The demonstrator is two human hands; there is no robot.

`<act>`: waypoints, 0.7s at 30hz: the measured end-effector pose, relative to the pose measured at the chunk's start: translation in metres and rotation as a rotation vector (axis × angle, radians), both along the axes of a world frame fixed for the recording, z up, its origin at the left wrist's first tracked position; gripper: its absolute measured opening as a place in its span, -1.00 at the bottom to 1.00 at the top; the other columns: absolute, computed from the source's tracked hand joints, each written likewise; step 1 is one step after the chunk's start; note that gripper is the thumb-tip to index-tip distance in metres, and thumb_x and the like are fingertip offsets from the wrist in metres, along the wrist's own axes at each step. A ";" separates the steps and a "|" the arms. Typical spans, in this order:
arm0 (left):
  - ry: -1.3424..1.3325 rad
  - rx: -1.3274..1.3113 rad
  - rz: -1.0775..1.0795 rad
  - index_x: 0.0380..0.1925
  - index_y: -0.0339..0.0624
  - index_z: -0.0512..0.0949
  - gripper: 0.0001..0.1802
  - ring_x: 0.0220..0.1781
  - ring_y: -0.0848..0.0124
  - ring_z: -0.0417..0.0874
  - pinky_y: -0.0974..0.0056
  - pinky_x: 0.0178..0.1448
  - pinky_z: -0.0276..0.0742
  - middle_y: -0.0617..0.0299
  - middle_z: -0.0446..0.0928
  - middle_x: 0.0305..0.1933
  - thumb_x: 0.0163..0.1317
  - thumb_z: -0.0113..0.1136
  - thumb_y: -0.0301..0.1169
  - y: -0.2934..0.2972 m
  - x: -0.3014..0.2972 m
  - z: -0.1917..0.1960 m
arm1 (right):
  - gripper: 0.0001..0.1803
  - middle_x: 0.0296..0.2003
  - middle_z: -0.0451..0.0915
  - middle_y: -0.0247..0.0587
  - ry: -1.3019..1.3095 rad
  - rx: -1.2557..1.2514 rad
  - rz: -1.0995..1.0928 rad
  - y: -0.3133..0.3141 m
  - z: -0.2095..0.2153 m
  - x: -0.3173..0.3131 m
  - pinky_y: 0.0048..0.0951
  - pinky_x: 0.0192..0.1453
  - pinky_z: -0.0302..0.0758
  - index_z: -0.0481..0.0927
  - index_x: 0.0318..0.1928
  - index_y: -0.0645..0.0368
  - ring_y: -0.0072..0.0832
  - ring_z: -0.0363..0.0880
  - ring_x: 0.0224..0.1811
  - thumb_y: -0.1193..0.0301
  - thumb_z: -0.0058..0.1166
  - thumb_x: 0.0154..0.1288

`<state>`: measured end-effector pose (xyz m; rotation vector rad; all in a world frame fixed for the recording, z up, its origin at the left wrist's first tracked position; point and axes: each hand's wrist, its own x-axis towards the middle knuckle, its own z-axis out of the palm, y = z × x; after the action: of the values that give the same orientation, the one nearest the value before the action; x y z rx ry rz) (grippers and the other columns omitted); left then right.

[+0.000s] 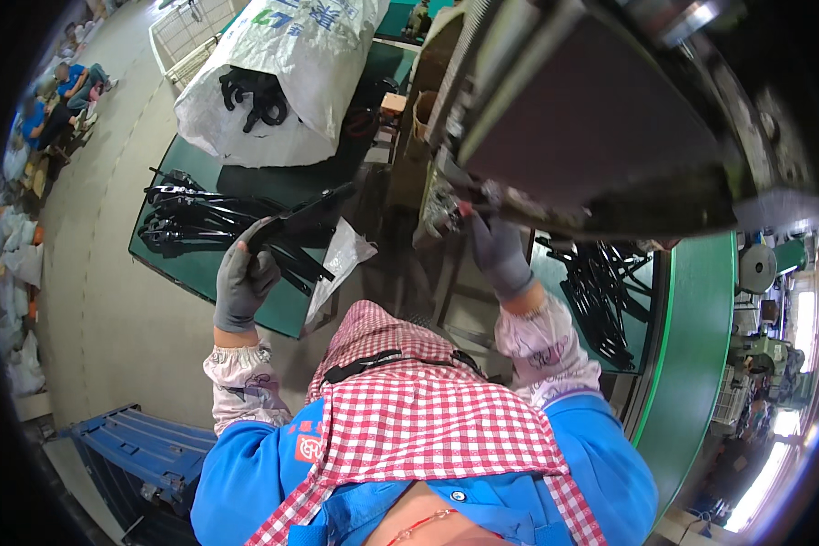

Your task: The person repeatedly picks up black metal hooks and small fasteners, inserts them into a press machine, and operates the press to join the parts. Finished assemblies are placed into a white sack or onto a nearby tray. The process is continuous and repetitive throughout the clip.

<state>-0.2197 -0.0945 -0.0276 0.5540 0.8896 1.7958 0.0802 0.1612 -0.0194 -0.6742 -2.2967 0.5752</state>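
My left hand (246, 280), in a grey glove, is closed around one end of a long flat black part (311, 209). The part slants up to the right, over the edge of a pile of slim black parts (200, 214) on the green table. My right hand (502, 257), also gloved in grey, reaches up against the front of a large machine (446, 196), close to a small red piece (465, 208). Its fingertips are partly hidden there, so I cannot make out whether it grips anything.
A large white woven sack (287, 82) holding black pieces lies on the green table (282, 309). More black parts (601, 296) lie to the right of the machine. A blue plastic crate (141, 455) stands at lower left. Two people sit far left.
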 end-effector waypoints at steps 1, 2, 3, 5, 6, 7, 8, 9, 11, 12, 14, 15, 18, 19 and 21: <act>0.005 0.062 -0.023 0.32 -0.31 0.34 -0.37 -0.71 0.68 0.02 0.49 -0.62 -0.04 0.50 0.13 -0.60 0.48 0.01 -0.04 -0.003 0.012 0.006 | -0.81 -0.22 0.67 0.00 -0.034 0.062 -0.003 -0.001 0.004 -0.003 -0.19 -0.10 0.57 0.64 -0.11 0.23 -0.08 0.66 -0.21 0.41 0.07 0.39; -0.001 0.063 -0.008 0.31 -0.34 0.36 -0.33 -0.73 0.67 0.02 0.47 -0.64 -0.04 0.49 0.12 -0.63 0.46 0.02 0.02 -0.006 0.025 0.008 | -0.81 -0.26 0.66 -0.03 -0.072 0.122 -0.005 0.000 0.008 -0.007 -0.19 -0.14 0.57 0.64 -0.13 0.20 -0.09 0.65 -0.26 0.42 0.02 0.39; 0.037 0.055 0.020 0.30 -0.34 0.36 -0.32 -0.74 0.66 0.02 0.46 -0.64 -0.04 0.49 0.12 -0.64 0.45 0.02 0.03 -0.010 0.039 0.009 | -0.81 -0.30 0.64 -0.06 -0.110 0.184 -0.002 0.002 0.012 -0.010 -0.18 -0.18 0.57 0.64 -0.14 0.17 -0.11 0.63 -0.31 0.42 -0.03 0.39; 0.111 0.041 0.067 0.28 -0.36 0.38 -0.30 -0.74 0.65 0.04 0.44 -0.65 -0.03 0.49 0.12 -0.67 0.44 0.04 0.05 -0.018 0.074 0.009 | -0.79 -0.34 0.65 -0.07 -0.091 0.282 0.056 0.001 0.027 -0.013 -0.19 -0.23 0.57 0.62 -0.15 0.20 -0.13 0.64 -0.35 0.36 -0.01 0.39; 0.105 0.065 0.055 0.25 -0.37 0.41 -0.27 -0.75 0.64 0.07 0.42 -0.65 -0.01 0.49 0.13 -0.69 0.40 0.07 0.09 -0.020 0.091 0.009 | -0.78 -0.34 0.65 -0.06 -0.138 0.297 0.104 0.004 0.034 -0.015 -0.19 -0.25 0.57 0.61 -0.14 0.21 -0.13 0.65 -0.36 0.34 -0.01 0.38; 0.138 0.095 0.035 0.26 -0.29 0.42 -0.30 -0.78 0.68 0.03 0.47 -0.70 -0.07 0.51 0.13 -0.69 0.40 0.07 0.09 -0.020 0.106 0.009 | -0.76 -0.34 0.65 -0.06 -0.183 0.312 0.154 0.006 0.041 -0.016 -0.19 -0.27 0.57 0.60 -0.13 0.22 -0.14 0.65 -0.37 0.32 -0.01 0.38; 0.113 0.074 0.034 0.26 -0.29 0.43 -0.31 -0.79 0.68 0.03 0.47 -0.70 -0.07 0.51 0.13 -0.69 0.40 0.07 0.09 -0.024 0.116 0.006 | -0.74 -0.34 0.65 -0.04 -0.286 0.286 0.217 0.010 0.048 -0.015 -0.19 -0.29 0.57 0.59 -0.12 0.23 -0.14 0.65 -0.37 0.31 -0.01 0.37; 0.090 0.053 0.029 0.25 -0.29 0.43 -0.31 -0.79 0.68 0.03 0.47 -0.70 -0.06 0.51 0.13 -0.68 0.41 0.06 0.09 -0.027 0.126 0.004 | -0.74 -0.34 0.65 -0.03 -0.259 0.303 0.237 0.017 0.041 -0.016 -0.18 -0.28 0.58 0.61 -0.15 0.22 -0.13 0.66 -0.36 0.30 -0.03 0.37; 0.117 0.042 0.010 0.25 -0.28 0.43 -0.32 -0.79 0.68 0.03 0.47 -0.70 -0.05 0.51 0.13 -0.68 0.41 0.06 0.08 -0.030 0.141 0.006 | -0.74 -0.39 0.64 -0.01 -0.221 0.400 0.240 0.028 0.019 -0.018 -0.18 -0.30 0.55 0.62 -0.21 0.21 -0.12 0.64 -0.39 0.32 -0.07 0.40; 0.130 0.043 0.007 0.25 -0.28 0.43 -0.32 -0.79 0.67 0.03 0.47 -0.70 -0.05 0.51 0.13 -0.68 0.42 0.05 0.08 -0.030 0.148 0.007 | -0.74 -0.42 0.62 0.00 -0.211 0.486 0.229 0.032 0.012 -0.022 -0.18 -0.34 0.52 0.61 -0.24 0.21 -0.11 0.62 -0.42 0.33 -0.09 0.44; 0.113 0.016 0.003 0.26 -0.29 0.42 -0.32 -0.79 0.67 0.03 0.47 -0.70 -0.05 0.51 0.13 -0.68 0.42 0.05 0.08 -0.031 0.155 0.005 | -0.72 -0.41 0.60 0.01 -0.147 0.506 0.226 0.029 0.008 -0.023 -0.20 -0.37 0.49 0.60 -0.27 0.24 -0.11 0.60 -0.45 0.33 -0.11 0.48; 0.106 0.000 0.002 0.26 -0.29 0.42 -0.32 -0.79 0.67 0.03 0.47 -0.70 -0.04 0.51 0.13 -0.68 0.42 0.05 0.08 -0.031 0.159 0.005 | -0.71 -0.41 0.61 0.02 -0.172 0.425 0.224 0.027 0.012 -0.023 -0.21 -0.37 0.50 0.60 -0.26 0.24 -0.10 0.61 -0.42 0.32 -0.11 0.47; 0.101 0.014 -0.029 0.26 -0.27 0.42 -0.33 -0.79 0.66 0.04 0.48 -0.71 -0.05 0.51 0.13 -0.68 0.42 0.04 0.08 -0.018 0.169 0.010 | -0.58 -0.42 0.63 0.04 -0.110 0.404 0.198 0.024 0.022 -0.025 -0.18 -0.26 0.55 0.63 -0.27 0.26 -0.02 0.64 -0.30 0.16 -0.12 0.47; 0.109 0.018 -0.024 0.26 -0.26 0.42 -0.34 -0.79 0.67 0.04 0.48 -0.71 -0.04 0.50 0.14 -0.67 0.43 0.04 0.08 -0.013 0.172 0.011 | -0.57 -0.28 0.63 0.04 -0.266 0.237 0.166 0.027 0.023 -0.023 -0.16 -0.14 0.54 0.63 -0.18 0.22 -0.03 0.63 -0.19 0.11 -0.14 0.47; 0.113 0.016 -0.005 0.27 -0.24 0.42 -0.35 -0.79 0.67 0.03 0.48 -0.70 -0.03 0.50 0.15 -0.66 0.43 0.03 0.07 -0.011 0.181 0.010 | -0.50 0.01 0.64 0.04 -0.571 -0.123 0.114 0.015 0.071 -0.014 -0.13 0.09 0.53 0.64 -0.02 0.14 -0.05 0.62 0.02 0.01 -0.17 0.46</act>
<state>-0.0390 -0.1050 -0.0178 0.6727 0.9499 1.7822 0.0663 0.1761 0.0514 -0.8547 -2.8617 0.6417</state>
